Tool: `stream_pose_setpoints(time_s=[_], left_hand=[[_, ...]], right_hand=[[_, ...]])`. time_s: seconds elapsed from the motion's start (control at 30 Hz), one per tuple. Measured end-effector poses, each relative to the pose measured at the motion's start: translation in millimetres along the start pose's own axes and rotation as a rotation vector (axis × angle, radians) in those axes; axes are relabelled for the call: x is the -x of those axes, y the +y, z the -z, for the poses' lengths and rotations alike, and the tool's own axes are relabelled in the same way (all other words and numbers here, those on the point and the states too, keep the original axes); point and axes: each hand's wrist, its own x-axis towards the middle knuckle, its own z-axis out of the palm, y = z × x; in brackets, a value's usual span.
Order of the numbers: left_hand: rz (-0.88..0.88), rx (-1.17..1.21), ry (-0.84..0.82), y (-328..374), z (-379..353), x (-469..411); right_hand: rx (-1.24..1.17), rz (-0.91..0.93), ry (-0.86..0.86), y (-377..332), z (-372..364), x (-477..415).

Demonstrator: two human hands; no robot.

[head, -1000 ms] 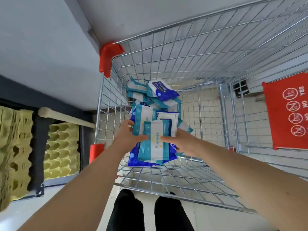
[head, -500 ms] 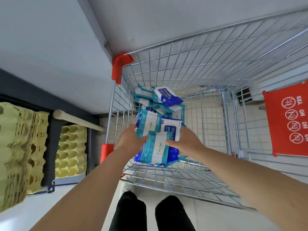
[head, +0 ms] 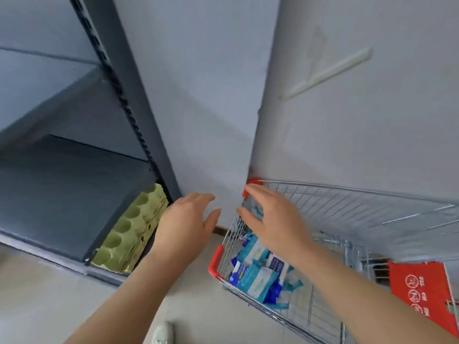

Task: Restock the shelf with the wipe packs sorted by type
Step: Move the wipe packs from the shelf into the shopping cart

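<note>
A heap of teal-and-white and dark blue wipe packs (head: 259,274) lies in the wire shopping cart (head: 352,219) at the lower right. My left hand (head: 185,224) is raised in front of the wall, fingers apart, holding nothing. My right hand (head: 270,217) hovers above the cart's near corner, also spread and holding nothing. The dark grey shelf unit (head: 62,189) stands at the left, with its boards bare in view.
Stacked yellow-green egg trays (head: 129,234) sit on the lowest shelf level beside the upright. A grey wall corner rises behind the cart. A red sign panel (head: 422,294) hangs on the cart's right side. My shoe (head: 162,333) shows on the floor below.
Both hands let go of the wipe packs and rose out of the cart. The view swung up and left toward the shelf unit.
</note>
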Motion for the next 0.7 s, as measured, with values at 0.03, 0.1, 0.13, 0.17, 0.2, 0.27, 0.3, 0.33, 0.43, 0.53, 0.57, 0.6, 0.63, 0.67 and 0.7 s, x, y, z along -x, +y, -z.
stream_pose_setpoints(time_s=[0.03,0.1,0.13,0.17,0.2,0.27,0.3,0.33,0.43,0.53,0.57,0.6,0.63,0.67,0.7], left_hand=[[0.004,-0.005,0.053,-4,23,7],[0.015,-0.003,0.156,-17,68,21],[0.022,0.003,0.198,-23,86,26],[0.035,0.010,0.244,-31,107,33],[0.046,0.008,0.281,-42,127,39],[0.054,-0.002,0.358,-67,165,51],[0.058,-0.003,0.401,-82,184,56],[0.064,-0.002,0.443,-97,201,61],[0.091,-0.015,0.524,-152,250,76],[0.122,-0.024,0.534,-215,297,84],[0.130,-0.027,0.531,-236,311,86],[0.139,-0.031,0.527,-257,324,87],[0.148,-0.036,0.524,-277,337,87],[0.160,-0.040,0.516,-296,349,87],[0.171,-0.043,0.513,-314,360,86]], right_hand=[[0.010,0.043,0.018,-23,10,-3],[0.021,0.134,0.052,-69,24,-10],[0.026,0.176,0.062,-88,28,-14],[0.031,0.224,0.068,-112,31,-17],[0.032,0.269,0.070,-136,32,-20],[0.025,0.349,0.084,-185,32,-27],[0.021,0.381,0.098,-209,30,-32],[0.009,0.407,0.110,-234,27,-38],[-0.042,0.448,0.131,-307,10,-54],[-0.092,0.444,0.149,-375,-16,-69],[-0.105,0.436,0.143,-395,-25,-75],[-0.119,0.428,0.133,-415,-34,-81],[-0.129,0.420,0.122,-433,-43,-89],[-0.132,0.414,0.114,-451,-51,-96],[-0.130,0.409,0.109,-468,-59,-104]])
